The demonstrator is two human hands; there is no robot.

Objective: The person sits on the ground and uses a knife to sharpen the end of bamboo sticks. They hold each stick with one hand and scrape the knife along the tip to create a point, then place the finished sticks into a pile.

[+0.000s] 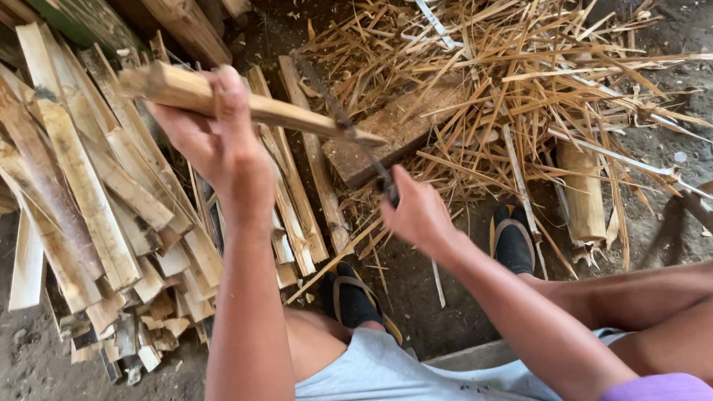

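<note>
**Currently: splitting a bamboo slat**

Left hand (225, 148) is clenched around one flat, pale slat (252, 106), held slanting above the stack (86, 200) of rough split slats. Right hand (414, 212) is fisted on one thin dark blade (350, 131), its edge touching the slat's far end over a wood block (402, 126). Stringy shavings (535, 61) heaped on the dirt floor. Two dark sandals.

Bare dirt floor (9, 391), dark and dusty. Stacked split slats (87, 209) at left, heap of pale shavings (535, 61) at right around a wood block (402, 126). Short log (582, 192) nearby. Soft daylight, no walls visible.
</note>
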